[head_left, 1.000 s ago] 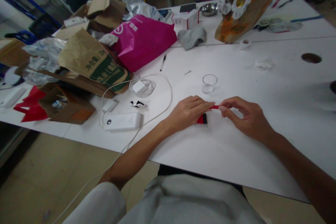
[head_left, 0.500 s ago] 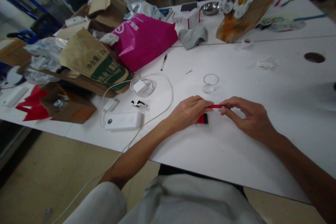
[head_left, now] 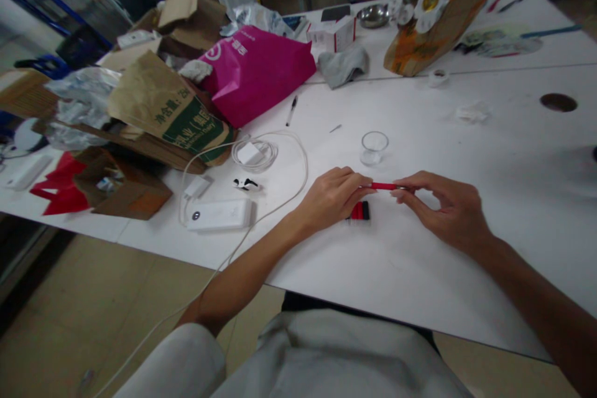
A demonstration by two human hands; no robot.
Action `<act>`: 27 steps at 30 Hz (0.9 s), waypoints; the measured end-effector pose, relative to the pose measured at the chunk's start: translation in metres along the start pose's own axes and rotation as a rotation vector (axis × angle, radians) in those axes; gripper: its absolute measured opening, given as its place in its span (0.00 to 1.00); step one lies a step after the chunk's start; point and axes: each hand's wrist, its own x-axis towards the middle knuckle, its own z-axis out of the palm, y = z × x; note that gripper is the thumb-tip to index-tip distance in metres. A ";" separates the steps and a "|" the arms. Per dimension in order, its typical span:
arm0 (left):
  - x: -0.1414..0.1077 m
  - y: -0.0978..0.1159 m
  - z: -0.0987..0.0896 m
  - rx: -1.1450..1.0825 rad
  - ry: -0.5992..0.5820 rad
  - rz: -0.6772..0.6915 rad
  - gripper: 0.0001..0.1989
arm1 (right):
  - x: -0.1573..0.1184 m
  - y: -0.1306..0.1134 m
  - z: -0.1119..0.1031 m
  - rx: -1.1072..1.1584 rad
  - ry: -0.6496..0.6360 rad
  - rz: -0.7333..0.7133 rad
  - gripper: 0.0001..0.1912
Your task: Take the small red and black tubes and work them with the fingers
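Observation:
My left hand and my right hand together pinch a thin red stick-like piece, one hand at each end, just above the white table. Under my left fingertips lie a few short red and black pieces on the tabletop. A small clear plastic cup stands upright a little beyond my hands.
A white power bank with looped white cable lies to the left. Beyond it are a pink bag, brown paper bags, cardboard and a pen. A cable hole is at far right. A person stands at far left.
The red piece between my fingertips shows more length now as my hands have drawn slightly apart. Nothing else on the table has moved.

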 end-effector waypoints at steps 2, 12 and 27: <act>0.000 0.000 0.001 -0.001 0.005 0.002 0.08 | 0.000 0.000 -0.001 -0.004 -0.003 -0.020 0.10; 0.000 -0.002 0.001 0.018 0.033 0.041 0.06 | 0.001 0.002 -0.001 -0.063 0.010 -0.089 0.08; 0.000 0.000 0.001 0.013 0.044 0.042 0.08 | 0.000 -0.003 0.000 0.014 -0.004 0.051 0.02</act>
